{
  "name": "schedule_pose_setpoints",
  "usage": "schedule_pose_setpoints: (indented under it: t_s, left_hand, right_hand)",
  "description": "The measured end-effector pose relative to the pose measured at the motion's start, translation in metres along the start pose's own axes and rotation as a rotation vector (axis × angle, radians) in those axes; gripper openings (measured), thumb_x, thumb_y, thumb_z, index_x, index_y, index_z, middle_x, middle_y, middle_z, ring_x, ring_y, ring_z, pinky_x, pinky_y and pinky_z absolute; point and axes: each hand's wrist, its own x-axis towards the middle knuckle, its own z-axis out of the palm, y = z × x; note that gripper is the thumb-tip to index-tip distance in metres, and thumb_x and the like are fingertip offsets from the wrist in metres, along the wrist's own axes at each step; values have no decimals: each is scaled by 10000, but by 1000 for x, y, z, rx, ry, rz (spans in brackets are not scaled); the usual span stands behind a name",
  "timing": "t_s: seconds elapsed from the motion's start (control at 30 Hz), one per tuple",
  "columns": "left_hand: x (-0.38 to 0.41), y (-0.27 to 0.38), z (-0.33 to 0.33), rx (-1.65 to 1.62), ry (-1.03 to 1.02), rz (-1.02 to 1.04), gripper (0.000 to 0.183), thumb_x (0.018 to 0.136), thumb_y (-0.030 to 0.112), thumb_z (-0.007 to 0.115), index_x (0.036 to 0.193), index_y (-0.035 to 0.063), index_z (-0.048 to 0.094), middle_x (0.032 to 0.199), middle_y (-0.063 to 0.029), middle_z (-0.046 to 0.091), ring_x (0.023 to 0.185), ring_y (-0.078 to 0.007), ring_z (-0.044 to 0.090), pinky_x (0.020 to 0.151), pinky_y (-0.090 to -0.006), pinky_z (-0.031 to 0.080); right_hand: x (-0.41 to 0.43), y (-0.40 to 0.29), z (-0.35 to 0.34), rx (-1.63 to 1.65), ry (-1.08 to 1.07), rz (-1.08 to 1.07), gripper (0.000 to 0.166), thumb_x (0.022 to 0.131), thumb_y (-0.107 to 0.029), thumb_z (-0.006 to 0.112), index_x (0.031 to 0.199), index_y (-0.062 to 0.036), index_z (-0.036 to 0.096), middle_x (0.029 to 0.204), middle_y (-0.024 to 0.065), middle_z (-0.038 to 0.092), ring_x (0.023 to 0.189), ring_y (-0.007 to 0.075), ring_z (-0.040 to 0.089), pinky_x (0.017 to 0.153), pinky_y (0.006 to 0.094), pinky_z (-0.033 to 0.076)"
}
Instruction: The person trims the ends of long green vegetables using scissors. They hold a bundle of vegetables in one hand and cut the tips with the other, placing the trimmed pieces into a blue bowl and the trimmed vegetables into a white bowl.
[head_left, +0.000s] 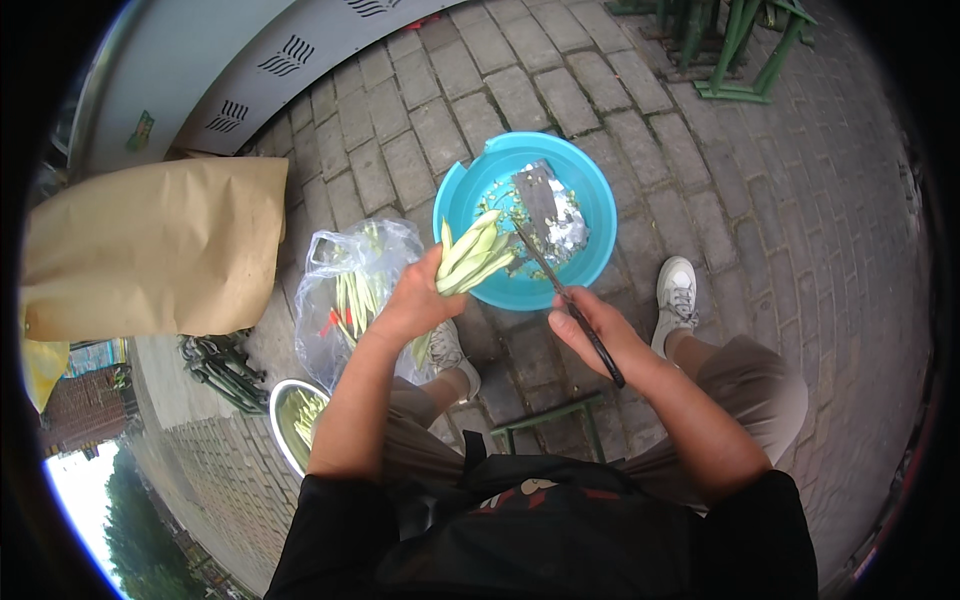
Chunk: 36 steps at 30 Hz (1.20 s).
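My left hand (420, 292) grips a bunch of pale green bean pods (472, 259), their ends bundled over the near left rim of a light-blue plastic basin (600, 251). In my right hand (600, 330) is a dark, narrow-bladed cutting tool (541, 259). Its tip points at the bunch, a little apart from it; whether it is a knife or scissors I cannot tell. Small green trimmings (495, 199) and a crumpled silvery wrapper (566, 225) lie in the basin, whose rim is broken at the upper left. More long beans (356, 300) are inside a clear plastic bag (319, 330).
A metal bowl (281, 397) with cut beans stands left of my leg. Brown paper (157, 247) covers something at the left, below a grey metal cabinet (217, 97). Green metal frames (742, 60) stand at the upper right. My shoes (679, 292) flank the basin on brick paving.
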Motion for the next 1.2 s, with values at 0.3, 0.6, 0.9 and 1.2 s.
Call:
schedule_pose_setpoints:
  t_s: [0.3,0.6,0.9,1.2]
  left_hand:
    - [-2,3,3,-32,-117,-74,554,683,111,703,1203,37,529,999,-160,654,930,-243,639,831,-352,494]
    - [3,-2,10,408,48,-159,540,693,154,691,1193,51,513,914,-211,665,867,-349,656,780,-420,514]
    - [-1,11,30,671,71,-89,458,743,163,689,1133,84,463,893,-188,662,817,-382,662,714,-489,527]
    - [-2,16,35,658,37,-133,457,745,149,669,1141,83,450,910,-178,658,820,-379,664,732,-485,530]
  right_hand:
    - [2,5,2,-129,-62,30,419,894,-403,625,1048,-18,567,793,177,614,688,248,569,687,341,468]
    - [0,0,-5,-79,-78,78,595,883,-480,612,1243,-28,472,927,211,640,868,359,622,766,387,470]
    - [8,4,4,-179,-109,215,742,858,-618,547,1282,-18,446,977,240,634,963,387,613,830,409,461]
    - [14,12,8,-66,-103,209,746,864,-637,524,1229,11,461,944,204,638,914,325,618,828,376,457]
